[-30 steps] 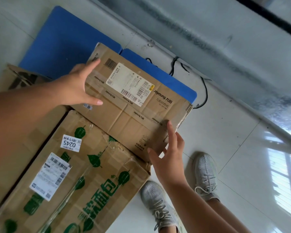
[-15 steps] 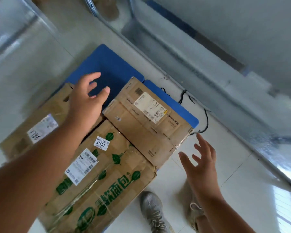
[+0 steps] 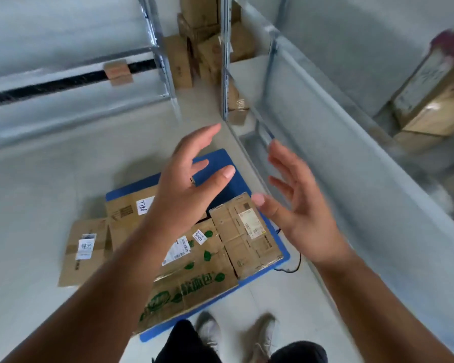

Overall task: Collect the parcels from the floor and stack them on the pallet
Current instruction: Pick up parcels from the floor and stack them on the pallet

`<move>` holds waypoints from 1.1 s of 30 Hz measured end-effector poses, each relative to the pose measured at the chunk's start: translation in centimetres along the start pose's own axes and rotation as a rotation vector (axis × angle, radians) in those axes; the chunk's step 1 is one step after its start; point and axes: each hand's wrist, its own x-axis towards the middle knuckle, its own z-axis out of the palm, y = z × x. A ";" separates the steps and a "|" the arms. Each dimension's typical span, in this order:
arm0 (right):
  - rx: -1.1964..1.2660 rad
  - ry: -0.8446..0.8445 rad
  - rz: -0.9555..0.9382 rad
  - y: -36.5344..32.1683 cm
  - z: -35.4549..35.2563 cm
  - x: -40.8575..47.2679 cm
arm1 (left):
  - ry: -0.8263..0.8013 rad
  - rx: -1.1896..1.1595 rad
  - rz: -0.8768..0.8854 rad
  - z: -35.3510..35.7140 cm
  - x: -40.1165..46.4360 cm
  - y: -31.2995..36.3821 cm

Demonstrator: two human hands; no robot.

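1. Head view: we hold our left hand (image 3: 192, 184) and right hand (image 3: 296, 205) raised above the blue pallet (image 3: 220, 166), fingers spread and loose, gripping nothing.
2. Three parcels lie on the pallet: a plain brown parcel (image 3: 244, 231) at its right edge, a green-printed parcel (image 3: 194, 279) just beside it, and a parcel marked 7786 (image 3: 129, 208) behind.
3. Another parcel (image 3: 83, 252) sits left of the pallet; we cannot tell whether it rests on the floor (image 3: 37, 205).

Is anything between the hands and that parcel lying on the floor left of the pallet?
Nothing visible. Both hands, left and right, are open and empty; the floor parcel lies uncovered beside the blue pallet.
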 end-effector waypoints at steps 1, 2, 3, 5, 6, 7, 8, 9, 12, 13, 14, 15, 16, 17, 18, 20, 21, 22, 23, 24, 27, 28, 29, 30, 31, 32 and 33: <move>-0.006 -0.023 -0.037 -2.5 0.1 0.2 | 0.006 0.002 0.013 -0.8 -0.9 1.8; -0.004 -0.044 -0.078 -4.7 0.2 0.4 | 0.025 -0.005 0.037 -1.6 -1.8 3.3; 0.002 -0.066 -0.116 -6.6 0.2 0.5 | 0.049 -0.007 0.055 -2.4 -2.7 4.7; -0.002 -0.118 -0.181 -9.8 0.2 0.6 | 0.099 0.007 0.065 -3.8 -4.2 6.9; -0.007 -0.145 -0.209 -11.2 0.1 0.7 | 0.125 0.018 0.068 -4.4 -5.0 8.0; 0.000 -0.171 -0.232 -12.4 0.0 0.7 | 0.153 0.025 0.070 -5.0 -5.7 9.0; 0.014 -0.196 -0.250 -13.4 -0.1 0.7 | 0.180 0.030 0.067 -5.4 -6.3 10.0; 0.028 -0.218 -0.266 -14.3 -0.3 0.8 | 0.207 0.041 0.067 -5.7 -6.9 11.0; 0.073 -0.298 -0.315 -16.1 -1.1 1.0 | 0.299 0.083 0.066 -5.9 -8.9 14.0; 0.081 -0.324 -0.339 -16.4 -1.5 1.1 | 0.338 0.098 0.062 -5.8 -9.4 15.0; 0.089 -0.354 -0.362 -16.6 -1.9 1.1 | 0.380 0.122 0.065 -5.6 -10.0 16.0; 0.093 -0.386 -0.377 -16.7 -2.4 1.1 | 0.421 0.156 0.069 -5.3 -10.6 16.9; 0.094 -0.419 -0.380 -16.9 -2.8 1.0 | 0.457 0.186 0.068 -4.8 -11.1 17.7; 0.097 -0.451 -0.376 -17.0 -3.3 0.8 | 0.491 0.206 0.064 -4.2 -11.7 18.5; 0.103 -0.482 -0.371 -17.1 -3.9 0.5 | 0.524 0.219 0.061 -3.5 -12.3 19.3; 0.104 -0.536 -0.376 -17.4 -5.0 -0.2 | 0.587 0.243 0.052 -1.8 -13.6 20.9; 0.104 -0.564 -0.379 -17.6 -5.6 -0.6 | 0.614 0.265 0.047 -0.8 -14.4 21.7; 0.107 -0.597 -0.385 -17.7 -6.2 -1.0 | 0.640 0.290 0.049 0.1 -15.2 22.3; 0.115 -0.631 -0.392 -17.8 -6.6 -1.4 | 0.662 0.307 0.053 0.9 -16.2 22.9; 0.127 -0.664 -0.397 -17.9 -6.9 -2.0 | 0.682 0.313 0.054 1.5 -17.2 23.5; 0.179 -0.764 -0.404 -18.3 -7.0 -3.9 | 0.779 0.319 0.038 2.9 -21.4 25.1; 0.194 -0.794 -0.409 -18.6 -6.8 -4.5 | 0.820 0.316 0.035 3.1 -23.0 25.6; 0.205 -0.822 -0.418 -18.9 -6.4 -5.3 | 0.861 0.313 0.040 3.2 -24.7 26.2; 0.213 -0.852 -0.428 -19.3 -5.9 -6.0 | 0.899 0.316 0.046 3.2 -26.5 26.8; 0.220 -0.884 -0.434 -19.7 -5.4 -6.8 | 0.932 0.330 0.044 3.0 -28.3 27.3; 0.224 -0.915 -0.433 -20.1 -4.8 -7.8 | 0.963 0.348 0.031 2.9 -30.2 27.9; 0.228 -0.944 -0.431 -20.6 -4.0 -8.8 | 0.994 0.365 0.018 2.7 -32.1 28.4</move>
